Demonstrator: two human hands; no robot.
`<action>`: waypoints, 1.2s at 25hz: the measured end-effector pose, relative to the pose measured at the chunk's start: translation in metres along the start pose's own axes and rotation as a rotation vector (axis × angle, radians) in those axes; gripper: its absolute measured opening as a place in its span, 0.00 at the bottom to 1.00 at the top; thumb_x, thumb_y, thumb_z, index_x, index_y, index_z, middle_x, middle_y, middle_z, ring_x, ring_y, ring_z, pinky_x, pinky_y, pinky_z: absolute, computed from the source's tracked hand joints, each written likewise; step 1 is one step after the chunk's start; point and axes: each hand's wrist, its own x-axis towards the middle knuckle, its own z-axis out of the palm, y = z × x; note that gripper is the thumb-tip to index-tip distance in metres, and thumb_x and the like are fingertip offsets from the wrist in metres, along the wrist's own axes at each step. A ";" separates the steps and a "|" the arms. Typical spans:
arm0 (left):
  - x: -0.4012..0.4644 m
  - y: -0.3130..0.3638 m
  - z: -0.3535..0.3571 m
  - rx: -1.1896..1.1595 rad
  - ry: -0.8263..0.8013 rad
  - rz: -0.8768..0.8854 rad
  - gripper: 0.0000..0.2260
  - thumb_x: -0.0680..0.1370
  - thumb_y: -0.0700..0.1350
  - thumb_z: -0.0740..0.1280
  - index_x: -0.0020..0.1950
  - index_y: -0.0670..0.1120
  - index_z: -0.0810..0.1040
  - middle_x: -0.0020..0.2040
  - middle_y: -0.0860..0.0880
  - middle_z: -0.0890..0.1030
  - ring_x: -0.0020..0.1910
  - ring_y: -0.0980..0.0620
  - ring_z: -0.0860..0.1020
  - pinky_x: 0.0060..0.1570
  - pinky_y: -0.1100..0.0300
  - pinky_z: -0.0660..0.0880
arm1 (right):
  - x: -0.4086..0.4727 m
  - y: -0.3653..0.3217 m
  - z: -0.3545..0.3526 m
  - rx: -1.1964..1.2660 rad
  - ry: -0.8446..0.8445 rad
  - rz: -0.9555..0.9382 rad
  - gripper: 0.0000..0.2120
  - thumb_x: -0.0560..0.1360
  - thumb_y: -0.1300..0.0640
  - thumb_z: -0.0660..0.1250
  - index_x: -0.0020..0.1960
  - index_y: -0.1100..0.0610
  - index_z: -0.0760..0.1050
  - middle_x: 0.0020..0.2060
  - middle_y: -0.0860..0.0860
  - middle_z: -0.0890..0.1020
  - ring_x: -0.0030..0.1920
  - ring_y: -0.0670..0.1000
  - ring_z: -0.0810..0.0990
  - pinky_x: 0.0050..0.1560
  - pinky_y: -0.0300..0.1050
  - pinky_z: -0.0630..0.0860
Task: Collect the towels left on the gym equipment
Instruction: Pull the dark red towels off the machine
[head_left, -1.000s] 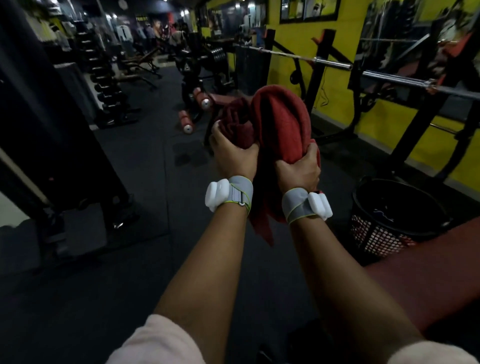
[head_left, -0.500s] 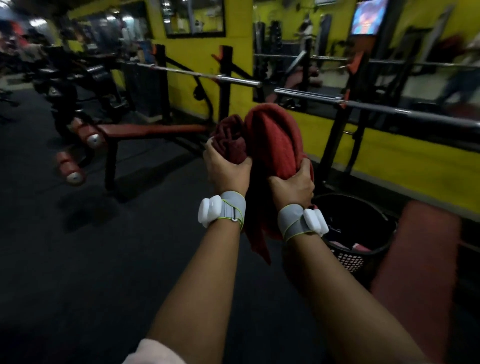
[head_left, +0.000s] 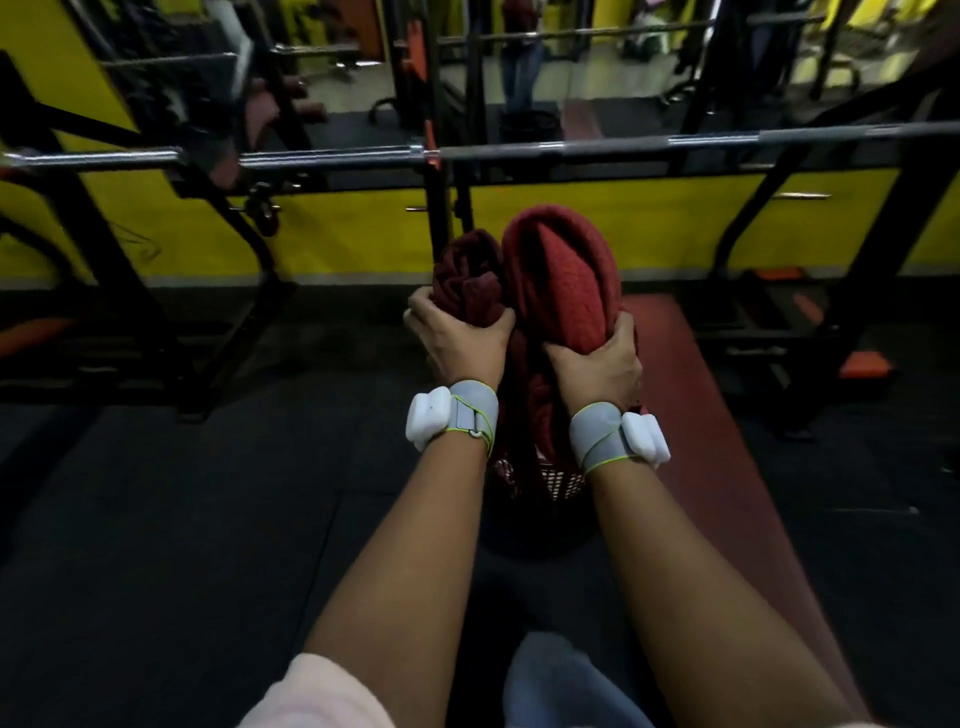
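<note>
I hold two bunched towels in front of me at chest height. My left hand (head_left: 457, 345) grips a dark maroon towel (head_left: 467, 278). My right hand (head_left: 597, 364) grips a brighter red towel (head_left: 563, 275), whose loose end hangs down between my wrists. Directly below my hands stands a black mesh basket (head_left: 558, 483), mostly hidden by my forearms and the hanging cloth. Something red shows through its mesh.
A barbell (head_left: 571, 148) lies across a black rack just beyond the towels, in front of a yellow wall. A dark red bench pad (head_left: 727, 441) runs along the right of the basket. Black rubber floor spreads to the left. Another rack frame (head_left: 171, 270) stands at the left.
My view has swung right and down. The basket, earlier off to my right, now sits straight under my hands. Both hands keep the same grip on the towels.
</note>
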 end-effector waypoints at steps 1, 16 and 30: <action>0.023 -0.009 0.029 0.009 -0.060 -0.010 0.32 0.64 0.42 0.78 0.63 0.40 0.67 0.62 0.41 0.69 0.59 0.45 0.72 0.50 0.68 0.63 | 0.031 0.006 0.016 -0.027 0.036 0.024 0.28 0.62 0.49 0.75 0.59 0.52 0.69 0.48 0.56 0.82 0.50 0.62 0.80 0.53 0.51 0.76; 0.208 -0.234 0.328 0.166 -0.290 -0.546 0.29 0.66 0.42 0.74 0.64 0.51 0.69 0.55 0.44 0.81 0.53 0.43 0.79 0.57 0.55 0.75 | 0.343 0.186 0.191 -0.348 0.020 0.483 0.37 0.64 0.51 0.75 0.69 0.51 0.65 0.57 0.59 0.80 0.57 0.63 0.78 0.58 0.52 0.73; 0.205 -0.621 0.404 0.643 -0.691 -0.679 0.41 0.76 0.52 0.67 0.77 0.40 0.43 0.78 0.41 0.50 0.77 0.43 0.51 0.76 0.54 0.46 | 0.404 0.533 0.297 -0.491 -0.260 0.834 0.33 0.65 0.52 0.73 0.69 0.53 0.69 0.61 0.55 0.77 0.57 0.55 0.77 0.53 0.41 0.72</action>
